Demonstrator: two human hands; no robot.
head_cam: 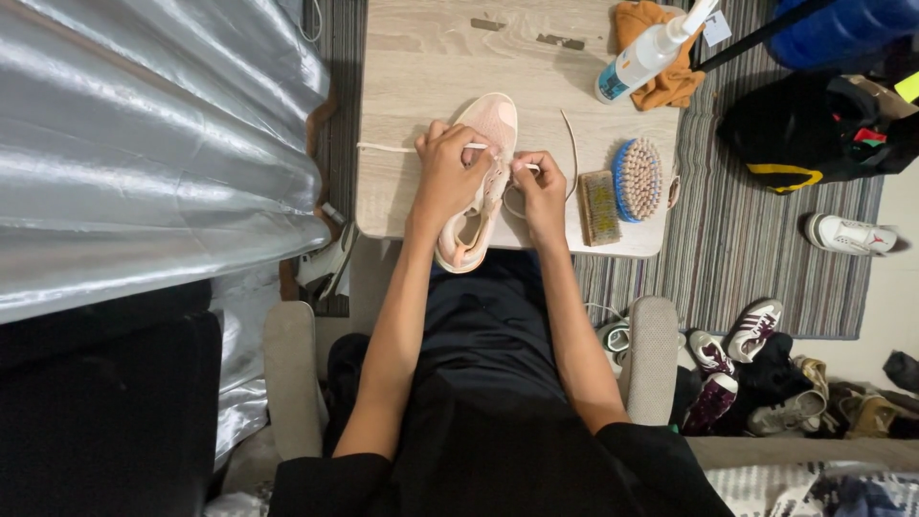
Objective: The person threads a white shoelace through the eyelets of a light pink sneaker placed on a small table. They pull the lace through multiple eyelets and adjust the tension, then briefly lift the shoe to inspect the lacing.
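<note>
Both forearms are reaching forward from my lap over the counter's (402,206) near edge, where the pale pink shoe (479,182) is overhanging slightly. My left hand (448,172) is gripping its upper and pinching the white lace (383,147); my right hand (541,187) is pinching the lace's other end. Right of it, two brushes (622,187) are lying near the edge, leaving bare counter beyond the toe.

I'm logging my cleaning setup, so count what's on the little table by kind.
Shoe, under both hands: 1
Laces: 1 seen, cream
Brushes: 2, a blue one and a flat one
Spray bottle: 1
Orange cloth: 1
Total: 6
</note>
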